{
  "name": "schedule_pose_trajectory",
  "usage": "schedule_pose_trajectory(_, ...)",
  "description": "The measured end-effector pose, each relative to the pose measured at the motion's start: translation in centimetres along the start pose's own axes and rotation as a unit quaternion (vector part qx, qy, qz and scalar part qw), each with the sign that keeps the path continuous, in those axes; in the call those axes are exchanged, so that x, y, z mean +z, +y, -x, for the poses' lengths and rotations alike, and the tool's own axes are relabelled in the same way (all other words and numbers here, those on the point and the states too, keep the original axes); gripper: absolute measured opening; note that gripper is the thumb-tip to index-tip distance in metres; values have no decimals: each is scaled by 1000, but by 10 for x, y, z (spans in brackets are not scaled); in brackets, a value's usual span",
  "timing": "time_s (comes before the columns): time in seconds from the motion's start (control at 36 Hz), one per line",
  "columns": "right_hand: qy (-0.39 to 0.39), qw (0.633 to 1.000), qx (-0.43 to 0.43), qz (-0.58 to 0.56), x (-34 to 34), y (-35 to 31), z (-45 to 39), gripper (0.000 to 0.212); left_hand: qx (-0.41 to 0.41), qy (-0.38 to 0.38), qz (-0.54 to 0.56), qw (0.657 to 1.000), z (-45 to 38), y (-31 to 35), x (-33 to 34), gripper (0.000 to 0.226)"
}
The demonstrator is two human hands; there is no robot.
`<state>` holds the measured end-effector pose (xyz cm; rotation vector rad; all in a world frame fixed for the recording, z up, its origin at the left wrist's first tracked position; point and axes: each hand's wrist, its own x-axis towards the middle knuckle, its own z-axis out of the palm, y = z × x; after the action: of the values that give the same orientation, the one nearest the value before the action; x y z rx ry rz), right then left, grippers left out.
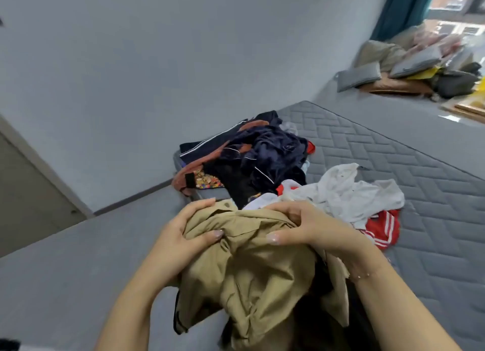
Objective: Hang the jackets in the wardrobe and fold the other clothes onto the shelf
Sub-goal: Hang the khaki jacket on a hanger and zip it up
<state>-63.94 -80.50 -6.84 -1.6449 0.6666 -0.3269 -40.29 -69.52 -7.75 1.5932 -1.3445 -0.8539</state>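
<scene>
Both hands are holding up the tan jacket point(252, 266) over the near edge of the grey mattress point(393, 151); left hand point(183, 230) and right hand point(301, 227) are each pinching its bunched top between thumb and curled fingers, with the clothes pile point(262, 156) lying just behind

Two hands, the left hand point(185, 230) and right hand point(301, 227), are gripping one tan jacket point(252, 266); one mattress point(393, 161) is carrying one clothes pile point(262, 161); two grey cushions point(359, 76) are lying beyond.
</scene>
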Motion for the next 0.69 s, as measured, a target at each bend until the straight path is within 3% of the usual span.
schedule_pose_trajectory(0.11,5,999,-48,18,91,-46,-58,13,-31,34,-12,999,56,-21,-88,24)
schedule_pose_trajectory(0.28,-53,997,-63,-9,228,-81,-132,24,-82,158,-31,983,147,-59,-188,28)
schedule_pose_trajectory(0.36,-108,993,-51,-17,295,-92,-154,26,-100,253,-69,960,195,-79,-224,24)
schedule_pose_trajectory(0.53,-203,977,-37,-47,414,-117,-184,25,-145,387,-31,910,284,-107,-273,33)
schedule_pose_trajectory(0.69,-274,957,-82,-44,520,-142,-212,28,-179,518,4,837,340,-131,-318,43)
